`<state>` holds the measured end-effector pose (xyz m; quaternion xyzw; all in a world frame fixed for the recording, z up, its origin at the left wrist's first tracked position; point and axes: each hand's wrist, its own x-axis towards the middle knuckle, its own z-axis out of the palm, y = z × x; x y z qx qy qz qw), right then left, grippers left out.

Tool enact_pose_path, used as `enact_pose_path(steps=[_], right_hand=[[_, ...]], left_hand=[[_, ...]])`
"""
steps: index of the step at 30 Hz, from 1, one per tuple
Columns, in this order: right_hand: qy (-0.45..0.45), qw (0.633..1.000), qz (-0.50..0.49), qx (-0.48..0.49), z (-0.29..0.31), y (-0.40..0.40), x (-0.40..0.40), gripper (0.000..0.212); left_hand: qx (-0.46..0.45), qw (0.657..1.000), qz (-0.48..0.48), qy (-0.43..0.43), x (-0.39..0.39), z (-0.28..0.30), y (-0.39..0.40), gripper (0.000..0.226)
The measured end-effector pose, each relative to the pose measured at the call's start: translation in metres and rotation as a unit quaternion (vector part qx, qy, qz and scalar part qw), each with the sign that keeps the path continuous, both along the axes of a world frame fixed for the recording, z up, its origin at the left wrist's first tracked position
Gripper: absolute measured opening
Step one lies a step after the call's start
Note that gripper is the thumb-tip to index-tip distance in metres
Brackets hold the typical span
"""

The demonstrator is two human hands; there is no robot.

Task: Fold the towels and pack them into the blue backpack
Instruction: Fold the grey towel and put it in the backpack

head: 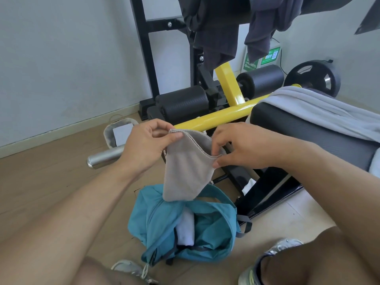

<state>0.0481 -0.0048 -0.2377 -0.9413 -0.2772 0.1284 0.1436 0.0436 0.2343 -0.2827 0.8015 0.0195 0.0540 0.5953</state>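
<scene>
I hold a small grey towel [185, 167] in the air, folded and hanging down. My left hand [144, 145] pinches its upper left corner. My right hand [242, 147] pinches its upper right edge between thumb and fingers. Straight below the towel the blue backpack [205, 227] lies open on the floor between my feet. A white folded towel [186, 229] sits inside its opening. A light grey towel [320, 112] lies spread over the black bench pad at the right.
A weight bench with a yellow bar [216, 118] and black foam rollers [183, 103] stands behind the towel. A steel bar end [102, 157] sticks out at the left. Dark clothes [218, 27] hang above. A weight plate [314, 77] leans at the back right. My shoes [273, 256] flank the backpack.
</scene>
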Motion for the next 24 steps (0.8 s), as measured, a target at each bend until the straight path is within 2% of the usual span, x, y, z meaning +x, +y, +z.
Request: enact_pose_path(steps=[3,5,7,10,13,15,18,24], right_hand=[[0.011,0.999,0.007,0.036,-0.002,0.004,-0.002,0.021],[-0.012,0.995,-0.031,0.097,0.000,0.003,-0.002,0.034],[-0.033,0.985,-0.076,0.149,0.001,0.001,0.001,0.036],[-0.018,0.988,-0.094,0.122,0.000,0.000,0.005,0.024],[0.033,0.992,-0.094,0.084,-0.004,-0.003,0.006,0.026],[0.061,0.991,-0.073,0.092,-0.006,-0.003,0.007,0.026],[0.114,0.982,-0.073,0.133,-0.012,-0.002,0.006,0.014],[0.127,0.978,-0.094,0.133,-0.017,-0.003,0.009,0.021]], left_hand=[[0.011,1.000,0.009,-0.007,0.002,-0.001,0.005,0.012],[0.006,1.000,0.017,-0.007,0.004,-0.002,0.010,0.013],[-0.008,1.000,0.017,-0.003,0.004,-0.001,0.014,0.013],[-0.004,1.000,-0.015,-0.003,0.001,0.001,0.014,0.012],[0.006,0.999,-0.048,-0.015,-0.003,0.003,0.009,0.012],[0.000,0.998,-0.051,-0.025,-0.003,0.005,0.007,0.012],[0.008,0.998,-0.046,-0.042,-0.003,0.008,0.010,0.013],[0.025,0.998,-0.047,-0.044,-0.004,0.008,0.011,0.012]])
